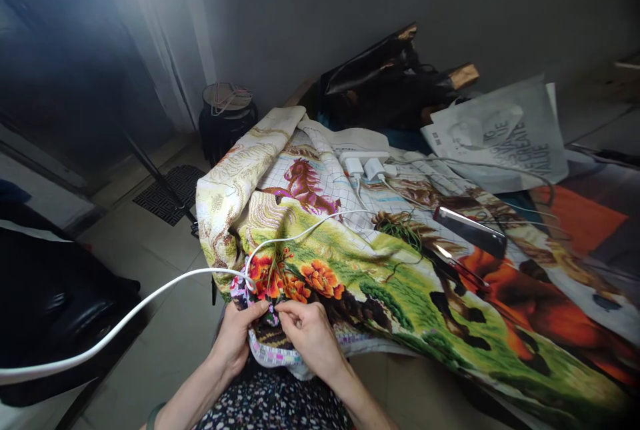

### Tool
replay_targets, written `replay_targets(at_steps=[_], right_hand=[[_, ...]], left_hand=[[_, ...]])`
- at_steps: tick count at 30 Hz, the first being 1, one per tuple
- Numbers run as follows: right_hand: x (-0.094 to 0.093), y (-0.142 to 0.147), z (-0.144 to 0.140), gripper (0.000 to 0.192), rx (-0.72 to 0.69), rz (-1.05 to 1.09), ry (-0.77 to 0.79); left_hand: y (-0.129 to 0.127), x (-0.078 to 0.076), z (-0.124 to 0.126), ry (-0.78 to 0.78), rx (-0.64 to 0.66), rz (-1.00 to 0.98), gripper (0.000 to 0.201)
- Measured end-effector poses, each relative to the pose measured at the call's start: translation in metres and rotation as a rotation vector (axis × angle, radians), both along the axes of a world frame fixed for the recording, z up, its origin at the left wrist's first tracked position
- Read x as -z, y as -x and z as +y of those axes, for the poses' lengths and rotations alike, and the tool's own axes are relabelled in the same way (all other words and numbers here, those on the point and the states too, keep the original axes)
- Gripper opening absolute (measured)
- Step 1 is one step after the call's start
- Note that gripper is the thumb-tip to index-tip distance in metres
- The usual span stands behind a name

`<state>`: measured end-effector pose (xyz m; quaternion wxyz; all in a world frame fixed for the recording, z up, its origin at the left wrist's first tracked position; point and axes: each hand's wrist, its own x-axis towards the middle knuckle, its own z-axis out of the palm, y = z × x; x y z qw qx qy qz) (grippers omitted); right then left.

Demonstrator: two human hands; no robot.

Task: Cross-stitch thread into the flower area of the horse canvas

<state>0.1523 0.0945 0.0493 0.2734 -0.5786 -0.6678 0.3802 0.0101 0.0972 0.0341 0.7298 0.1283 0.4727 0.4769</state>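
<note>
Both hands met at the near edge of the table, over a lap in dark flowered cloth. Her left hand (pixel 240 335) pinched the hem of the embroidery cloth (pixel 350 270), thumb and fingers closed on the fabric; her right hand (pixel 307 330) was closed too, fingertips drawn together just beside the left, probably on a needle or thread, though it was too small to make out. The cloth was draped over the near-left corner of the table and spread away toward the right, stiff gridded canvas thick with stitching: orange flowers (pixel 320 278) by the hands, green grass, a purple-brown horse (pixel 305 187) further up.

A white cable (pixel 150 300) looped across the cloth and sagged off the left edge toward the floor, passing right by the left hand. It looked the likeliest trouble: a tug on the fabric could drag it, or a hand could snag it. It seemed to run toward the white chargers (pixel 367 167) lying near the far edge of the cloth. A dark flat phone (pixel 470 230), glossy and slim, lay on a sloped fold to the right, and any pull on the canvas could slide it. Red-handled scissors (pixel 463 271) lay nearby, also loose on the cloth. Behind stood a black bag (pixel 390 83) and a pale printed tote (pixel 505 137), soft and crumpled.
</note>
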Motion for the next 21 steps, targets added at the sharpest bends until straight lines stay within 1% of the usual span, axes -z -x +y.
replay_targets(at_steps=[4, 8, 10, 12, 15, 18, 21], right_hand=[[-0.003, 0.001, 0.003, 0.024, -0.021, -0.058, -0.033], [-0.006, -0.004, 0.008, 0.023, -0.074, -0.094, -0.023], [-0.006, -0.008, 0.011, 0.022, -0.111, -0.065, -0.026], [-0.005, -0.012, 0.014, 0.020, -0.134, -0.038, -0.063], [-0.002, -0.013, 0.016, 0.019, -0.124, -0.033, -0.128], [0.002, -0.012, 0.016, 0.019, -0.114, -0.022, -0.151], [0.005, -0.010, 0.015, 0.021, -0.123, 0.004, -0.172]], left_hand=[[0.000, -0.001, 0.000, -0.011, 0.011, 0.004, 0.030], [0.001, -0.001, 0.001, -0.002, 0.018, -0.005, 0.024], [0.002, 0.000, 0.001, 0.006, 0.023, -0.017, 0.027], [0.002, 0.000, 0.001, 0.006, 0.028, -0.025, 0.030], [0.001, 0.000, 0.001, 0.006, 0.021, -0.041, 0.033], [0.001, 0.000, 0.001, 0.012, 0.017, -0.057, 0.037], [0.001, 0.000, 0.001, 0.015, 0.017, -0.062, 0.037]])
